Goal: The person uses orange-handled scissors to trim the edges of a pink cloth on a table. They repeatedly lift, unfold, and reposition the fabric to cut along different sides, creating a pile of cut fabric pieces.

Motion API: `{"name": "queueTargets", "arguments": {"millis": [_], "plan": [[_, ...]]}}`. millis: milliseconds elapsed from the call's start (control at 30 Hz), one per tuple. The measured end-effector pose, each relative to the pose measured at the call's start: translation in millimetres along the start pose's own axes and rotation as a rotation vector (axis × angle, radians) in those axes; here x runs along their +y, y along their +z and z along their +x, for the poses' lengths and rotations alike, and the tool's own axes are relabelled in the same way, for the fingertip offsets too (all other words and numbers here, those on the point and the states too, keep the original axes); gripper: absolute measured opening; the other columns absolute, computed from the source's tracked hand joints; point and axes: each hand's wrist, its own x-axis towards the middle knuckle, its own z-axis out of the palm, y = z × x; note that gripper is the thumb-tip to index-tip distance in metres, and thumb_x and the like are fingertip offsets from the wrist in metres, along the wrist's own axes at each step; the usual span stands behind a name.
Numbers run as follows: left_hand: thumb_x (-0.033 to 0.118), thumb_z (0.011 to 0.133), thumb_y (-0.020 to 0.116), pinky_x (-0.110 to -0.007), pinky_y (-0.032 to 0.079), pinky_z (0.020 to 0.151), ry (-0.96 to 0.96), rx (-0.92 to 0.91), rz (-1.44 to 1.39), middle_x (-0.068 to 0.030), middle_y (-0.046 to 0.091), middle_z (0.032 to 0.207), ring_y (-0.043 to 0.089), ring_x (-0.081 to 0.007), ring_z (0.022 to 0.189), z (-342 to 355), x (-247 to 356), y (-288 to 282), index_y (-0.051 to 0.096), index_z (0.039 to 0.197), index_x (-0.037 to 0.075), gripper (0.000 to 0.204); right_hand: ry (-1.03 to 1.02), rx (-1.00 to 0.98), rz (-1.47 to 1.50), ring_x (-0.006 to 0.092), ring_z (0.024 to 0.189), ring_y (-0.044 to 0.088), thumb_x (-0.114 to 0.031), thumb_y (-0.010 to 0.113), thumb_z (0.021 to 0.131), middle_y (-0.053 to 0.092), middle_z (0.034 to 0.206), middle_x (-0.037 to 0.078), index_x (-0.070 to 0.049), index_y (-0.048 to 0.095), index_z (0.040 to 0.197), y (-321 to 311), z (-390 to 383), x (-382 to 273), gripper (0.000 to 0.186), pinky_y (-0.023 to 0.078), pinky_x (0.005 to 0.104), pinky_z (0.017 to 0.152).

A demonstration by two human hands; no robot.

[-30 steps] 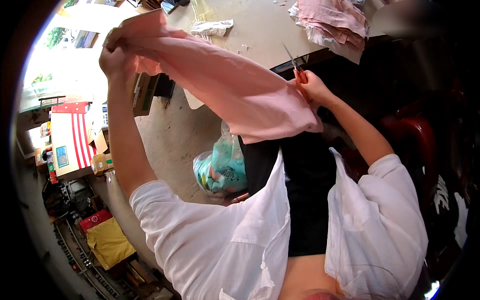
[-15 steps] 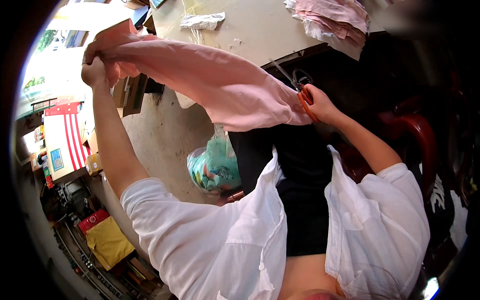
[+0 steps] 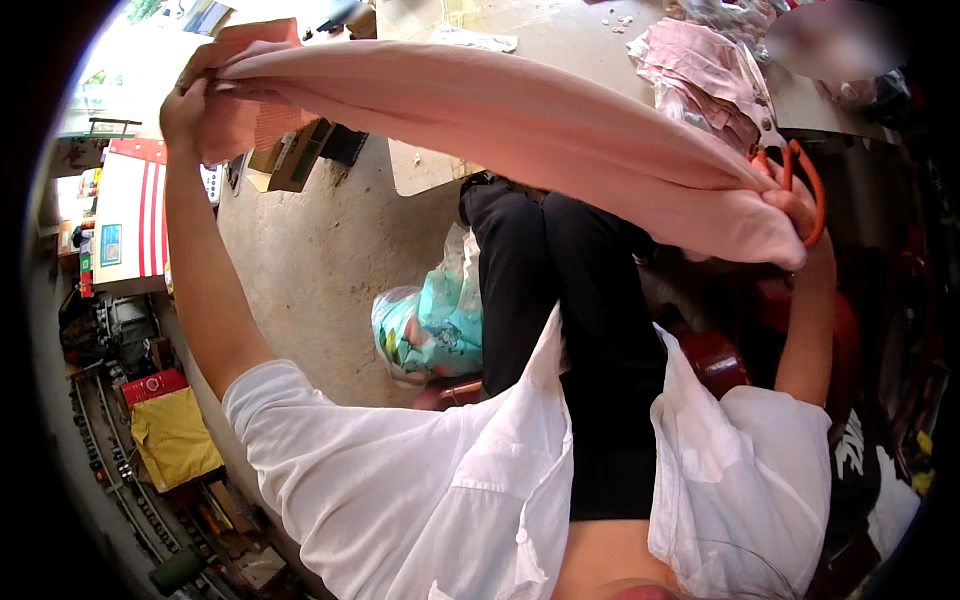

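the right hand (image 3: pixel 790 205) has swung outward, carrying the scissors (image 3: pixel 817 190) along; their blades, slanting up and left half a second ago, now point more steeply up by the table (image 3: pixel 565 25)'s near edge. the cloth (image 3: pixel 500 105), sagging before, is stretched longer and tighter. the knees (image 3: pixel 515 220), which it hid, now show below it.

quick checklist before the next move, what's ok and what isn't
1. Left hand gripping one end of the pink cloth: ok.
2. Right hand holding the other end: ok.
3. Orange-handled scissors in the right hand: ok.
4. Scissors shut: cannot tell, the blades show too small.
5. Cloth spread flat: not ok, it hangs bunched in lengthwise folds between the hands.
6. Pile of pink cloth pieces clear of the held cloth: cannot tell, they overlap in view.
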Motion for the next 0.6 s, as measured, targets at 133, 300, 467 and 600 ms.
{"name": "queueTargets", "arguments": {"millis": [133, 300, 467, 600], "plan": [[0.021, 0.080, 0.056, -0.029, 0.047, 0.083, 0.055, -0.166, 0.069, -0.0114, 0.067, 0.100, 0.062, -0.0173, 0.092, 0, -22, 46, 0.063, 0.110, -0.001, 0.038, -0.061, 0.077, -0.098, 0.0082, 0.073, 0.053, -0.017, 0.057, 0.082, 0.055, 0.084, 0.002, -0.002, 0.054, 0.096, -17, 21, -1, 0.021, 0.043, 0.0216, 0.066], [0.034, 0.072, 0.065, -0.040, 0.045, 0.092, -0.078, 0.137, 0.030, -0.0229, 0.063, 0.106, 0.058, -0.0328, 0.107, 4, -5, 156, 0.060, 0.109, -0.003, 0.052, -0.076, 0.174, -0.051, 0.0070, 0.071, 0.054, -0.009, 0.060, 0.082, 0.056, 0.082, 0.000, -0.004, 0.054, 0.094, -24, 51, 30, 0.015, 0.043, 0.0202, 0.062], [0.047, 0.070, 0.075, -0.046, 0.043, 0.090, -0.041, 0.073, 0.185, -0.0290, 0.051, 0.118, 0.051, -0.0383, 0.110, -45, 0, 261, 0.060, 0.105, -0.004, 0.064, 0.021, 0.222, 0.143, 0.0063, 0.061, 0.056, -0.011, 0.059, 0.085, 0.061, 0.077, 0.000, -0.004, 0.059, 0.094, -20, 81, 43, 0.012, 0.042, 0.0203, 0.051], [0.010, 0.081, 0.063, -0.024, 0.044, 0.068, -0.254, -0.299, -0.885, -0.0044, 0.060, 0.076, 0.054, -0.0106, 0.070, -212, 101, 277, 0.061, 0.087, 0.000, 0.012, 0.002, 0.296, 0.218, 0.0068, 0.058, 0.057, -0.014, 0.057, 0.087, 0.061, 0.076, 0.000, -0.003, 0.060, 0.093, -11, 84, 37, 0.013, 0.043, 0.0207, 0.049]]}}
